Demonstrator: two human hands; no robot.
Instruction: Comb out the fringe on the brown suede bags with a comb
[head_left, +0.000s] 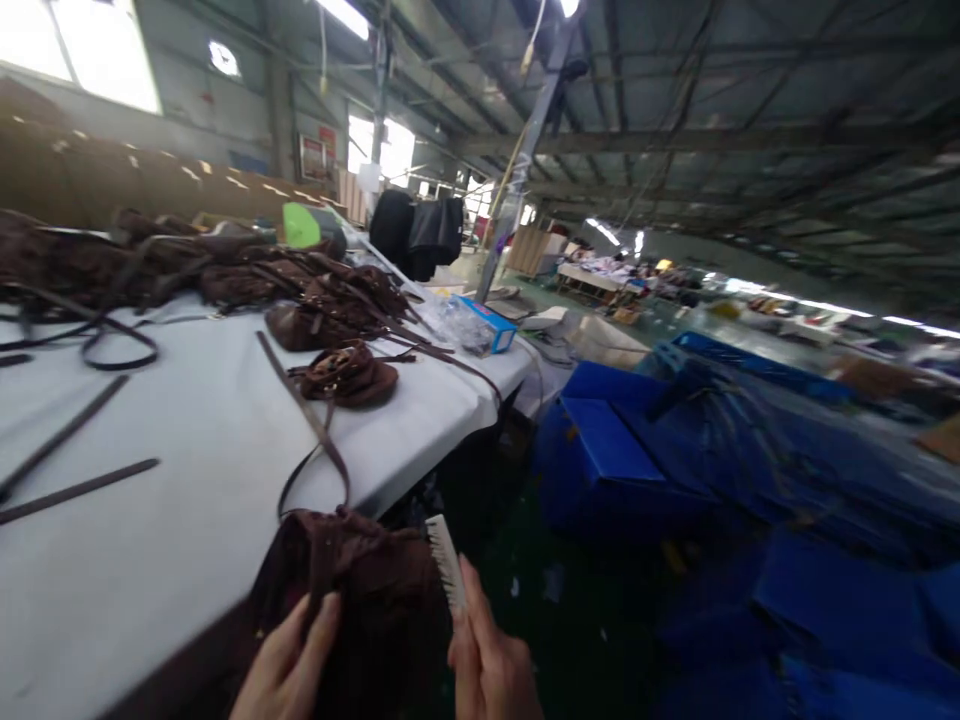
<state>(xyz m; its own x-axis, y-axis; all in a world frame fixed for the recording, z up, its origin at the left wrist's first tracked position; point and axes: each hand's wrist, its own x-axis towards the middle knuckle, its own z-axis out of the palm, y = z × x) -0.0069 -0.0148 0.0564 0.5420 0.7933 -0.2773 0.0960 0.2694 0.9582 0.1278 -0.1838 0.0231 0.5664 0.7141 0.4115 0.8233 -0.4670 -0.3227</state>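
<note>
The left hand (289, 660) grips a brown suede bag (360, 590) at the tabletop (187, 500) edge; the right hand (487, 665) pinches a white brush (446, 560) against it. Blue crates (637, 450) crowd the floor beyond.

head cam | faces forward-right along table (187, 450) edge | hands near, at bottom edge

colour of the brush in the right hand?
White, bristles included: the brush in the right hand shows best in the head view, beside the dark brown bag.
</note>
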